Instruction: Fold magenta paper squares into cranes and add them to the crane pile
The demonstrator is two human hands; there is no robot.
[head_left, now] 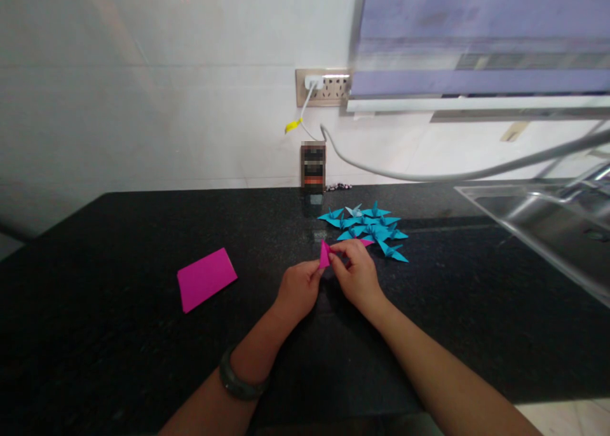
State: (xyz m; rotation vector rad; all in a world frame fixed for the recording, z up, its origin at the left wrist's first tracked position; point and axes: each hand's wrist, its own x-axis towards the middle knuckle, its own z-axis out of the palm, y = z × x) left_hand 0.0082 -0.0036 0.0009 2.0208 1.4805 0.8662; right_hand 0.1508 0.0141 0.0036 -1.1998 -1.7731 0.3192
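Note:
My left hand (pixel 299 290) and my right hand (pixel 356 274) meet over the black counter (pixel 119 360), both pinched on a small folded piece of magenta paper (pixel 325 255). A point of the paper sticks up between my fingers, and a second tip shows by my right fingers. Just behind my hands lies a cluster of several blue origami cranes (pixel 369 227). My left wrist wears a dark bracelet (pixel 237 380).
A stack of magenta paper squares (pixel 206 278) lies on the counter to the left. A steel sink (pixel 548 223) is at the right. A small dark object (pixel 313 164) leans on the wall below an outlet (pixel 323 86) with a white plug and cable.

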